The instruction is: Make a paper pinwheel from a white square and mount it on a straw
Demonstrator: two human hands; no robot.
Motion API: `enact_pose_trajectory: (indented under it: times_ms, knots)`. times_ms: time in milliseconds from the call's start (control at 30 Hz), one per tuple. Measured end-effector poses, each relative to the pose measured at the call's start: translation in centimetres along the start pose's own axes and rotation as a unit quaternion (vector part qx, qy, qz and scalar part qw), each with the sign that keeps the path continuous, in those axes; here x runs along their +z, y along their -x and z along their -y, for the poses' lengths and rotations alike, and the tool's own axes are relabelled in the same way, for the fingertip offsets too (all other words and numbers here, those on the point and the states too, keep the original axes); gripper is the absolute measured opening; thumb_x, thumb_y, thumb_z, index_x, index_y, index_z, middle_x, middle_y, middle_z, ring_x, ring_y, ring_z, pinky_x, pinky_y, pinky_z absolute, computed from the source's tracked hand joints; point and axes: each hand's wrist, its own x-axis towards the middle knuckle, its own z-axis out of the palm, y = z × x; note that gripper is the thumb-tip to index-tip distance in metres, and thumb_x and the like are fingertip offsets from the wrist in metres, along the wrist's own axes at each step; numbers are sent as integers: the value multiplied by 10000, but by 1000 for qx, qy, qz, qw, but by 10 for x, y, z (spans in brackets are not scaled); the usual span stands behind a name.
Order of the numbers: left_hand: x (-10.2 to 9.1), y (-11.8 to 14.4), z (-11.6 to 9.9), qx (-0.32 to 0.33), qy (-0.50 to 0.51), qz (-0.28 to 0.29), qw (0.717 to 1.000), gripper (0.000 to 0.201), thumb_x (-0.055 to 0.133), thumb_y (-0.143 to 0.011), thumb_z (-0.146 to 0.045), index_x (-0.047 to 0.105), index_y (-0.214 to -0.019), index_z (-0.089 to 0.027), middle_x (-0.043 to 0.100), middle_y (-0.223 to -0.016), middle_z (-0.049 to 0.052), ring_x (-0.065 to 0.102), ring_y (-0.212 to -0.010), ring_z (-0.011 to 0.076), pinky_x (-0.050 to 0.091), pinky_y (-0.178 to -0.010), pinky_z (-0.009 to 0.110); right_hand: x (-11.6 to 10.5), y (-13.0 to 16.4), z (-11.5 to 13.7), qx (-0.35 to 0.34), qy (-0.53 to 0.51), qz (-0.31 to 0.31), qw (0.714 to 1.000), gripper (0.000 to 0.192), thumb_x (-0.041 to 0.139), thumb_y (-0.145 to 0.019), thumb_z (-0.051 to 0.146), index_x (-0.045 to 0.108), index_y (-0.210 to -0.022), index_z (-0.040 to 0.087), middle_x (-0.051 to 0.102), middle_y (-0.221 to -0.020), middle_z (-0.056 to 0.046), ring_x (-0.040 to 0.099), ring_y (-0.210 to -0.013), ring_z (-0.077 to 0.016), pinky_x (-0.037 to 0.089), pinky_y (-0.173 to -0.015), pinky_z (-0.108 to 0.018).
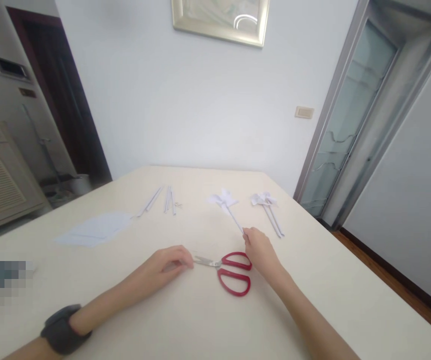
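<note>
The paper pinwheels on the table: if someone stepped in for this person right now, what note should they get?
Left hand: resting on the table, fingertips at the tip of the scissors.
Right hand: pinching the stick end of one pinwheel.
Done: a second pinwheel lies further right.
Left, it seems: paper sheets and loose sticks lie unused further back.

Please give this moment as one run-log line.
right hand: pinching pinwheel stick | left hand: resting by scissors | table
</note>
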Motion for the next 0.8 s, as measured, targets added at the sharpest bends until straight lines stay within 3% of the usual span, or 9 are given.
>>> enact_pose_trajectory:
  times_ms: [267, 600, 700, 800]
  knots:
    - [9, 5, 6, 29, -41, -7, 999, 248, 414, -895, -170, 658, -885, -209, 606, -981, 43, 578, -901, 155, 443, -849, 273, 10, -5, -23, 7, 117, 8, 993, 277, 533, -904, 290, 554, -1153, 171, 581, -1164, -82, 603, -965, -198, 517, -807, -394]
    - [10, 12, -4, 45, -130, -11, 990, 221, 432, -879, -139, 638, -926, -205, 619, -989, 44, 577, -930, 167, 455, -846, 286, 11, -11, -31, 15, 122, 7, 992, 284, 528, -907, 295, 548, -1160, 168, 581, -1160, -82, 605, -956, -197, 520, -800, -394]
    - [9, 12, -1, 25, -176, -41, 983, 193, 451, -866, -156, 632, -910, -203, 626, -967, 36, 587, -901, 172, 462, -804, 286, 0, -11, -45, 25, 116, 19, 993, 286, 526, -905, 308, 545, -1147, 157, 579, -1140, -81, 599, -942, -197, 513, -787, -391]
    - [-2, 11, 6, -25, -237, -104, 966, 183, 437, -878, -178, 610, -934, -192, 622, -989, 53, 588, -904, 191, 460, -807, 324, -9, -12, -63, 4, 99, 78, 992, 140, 530, -860, 251, 573, -961, 163, 614, -967, -61, 597, -788, -166, 476, -681, -301]
